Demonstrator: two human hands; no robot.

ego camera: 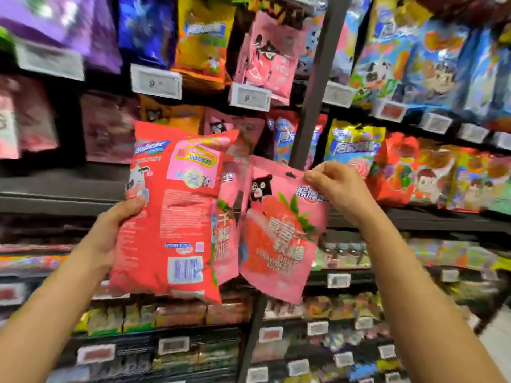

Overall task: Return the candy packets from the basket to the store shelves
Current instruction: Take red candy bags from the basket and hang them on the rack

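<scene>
Hands grip packets: left hand (110,230) a red barcoded bag (168,211), right hand (336,186) pinching pink "DRIED STRAWBERRY" pouch (279,239).

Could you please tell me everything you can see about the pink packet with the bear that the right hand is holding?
The pink glossy candy packet with a black bear looks like a flat plastic pouch. It shows a cartoon bear head at upper left, strawberry artwork with green leaves and white lettering, and has a dark hang hole near its top edge. It hangs roughly upright, slightly tilted, in front of the shelves. The right hand pinches its top right corner. Its left edge overlaps a similar pink packet behind it, beside the red packet.
</scene>
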